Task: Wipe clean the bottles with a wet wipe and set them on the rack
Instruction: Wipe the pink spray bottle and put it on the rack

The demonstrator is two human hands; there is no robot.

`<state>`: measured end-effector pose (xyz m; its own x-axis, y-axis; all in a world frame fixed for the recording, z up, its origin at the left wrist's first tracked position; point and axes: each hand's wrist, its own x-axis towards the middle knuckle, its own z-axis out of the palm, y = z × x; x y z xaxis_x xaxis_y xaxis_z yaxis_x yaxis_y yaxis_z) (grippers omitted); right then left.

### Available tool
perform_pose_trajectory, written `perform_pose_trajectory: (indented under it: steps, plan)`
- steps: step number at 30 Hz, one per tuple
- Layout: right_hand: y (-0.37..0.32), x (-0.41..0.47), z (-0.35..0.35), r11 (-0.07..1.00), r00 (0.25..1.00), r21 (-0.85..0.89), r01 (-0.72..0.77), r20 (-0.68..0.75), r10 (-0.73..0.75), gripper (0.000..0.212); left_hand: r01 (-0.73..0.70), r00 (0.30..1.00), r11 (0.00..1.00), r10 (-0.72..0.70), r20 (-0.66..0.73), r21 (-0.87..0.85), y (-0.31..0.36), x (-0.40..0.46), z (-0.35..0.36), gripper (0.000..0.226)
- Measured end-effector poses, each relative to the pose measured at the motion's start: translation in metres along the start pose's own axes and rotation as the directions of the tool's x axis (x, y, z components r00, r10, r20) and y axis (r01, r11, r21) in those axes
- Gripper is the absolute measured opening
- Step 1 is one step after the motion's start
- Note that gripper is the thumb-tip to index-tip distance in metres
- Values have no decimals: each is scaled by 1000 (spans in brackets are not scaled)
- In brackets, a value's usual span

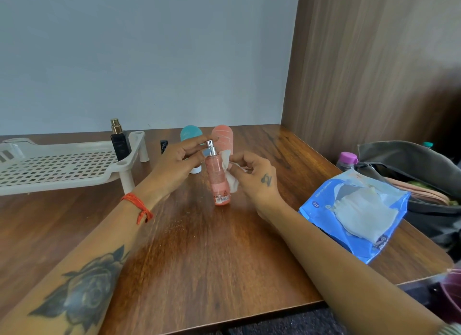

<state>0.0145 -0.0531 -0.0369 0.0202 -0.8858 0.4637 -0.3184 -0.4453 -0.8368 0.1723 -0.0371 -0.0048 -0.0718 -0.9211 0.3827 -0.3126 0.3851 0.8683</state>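
A pink spray bottle with a silver nozzle stands upright in the middle of the wooden table. My left hand pinches it near the nozzle. My right hand grips a white wet wipe that lies against the bottle's right side. A white perforated rack stands at the left, and a black bottle with a gold top stands on its right end. A teal bottle and a salmon bottle stand behind my hands, partly hidden.
A blue pack of wet wipes lies open at the right with a wipe sticking out. A grey bag and a purple-capped bottle sit at the right edge. A small dark object stands near the rack. A wood panel borders the right.
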Motion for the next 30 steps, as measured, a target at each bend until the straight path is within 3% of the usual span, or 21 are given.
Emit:
perform_pose_trajectory:
  steps: [3,5,14,18,24,28,30]
  plan:
    - [-5,-6,1,978,965,-80,193,-166,-204,16,-15,1000,1000,15,15,21,-1,-1,1,24]
    - [-6,-9,2,932,921,-143,334,-162,-355,17,-7,1000,1000,7,9,27,-3,-1,3,25]
    - [-4,-7,-5,964,969,-122,238,-37,-244,11,97,993,995,-98,-67,-20,-9,0,2,29]
    - [-3,-9,-2,887,891,-198,418,-100,-442,9,40,996,998,-36,-87,48,-2,0,1,31]
    - [-1,-8,-3,876,881,-178,448,-81,-467,12,-3,995,993,16,-103,118,4,-4,3,37]
    - [-1,-9,-3,884,896,-169,435,-19,-444,10,2,990,999,4,-139,45,5,-5,3,33]
    - [-1,-8,-7,924,935,-146,353,32,-352,10,12,984,999,-4,-176,42,4,-5,1,32]
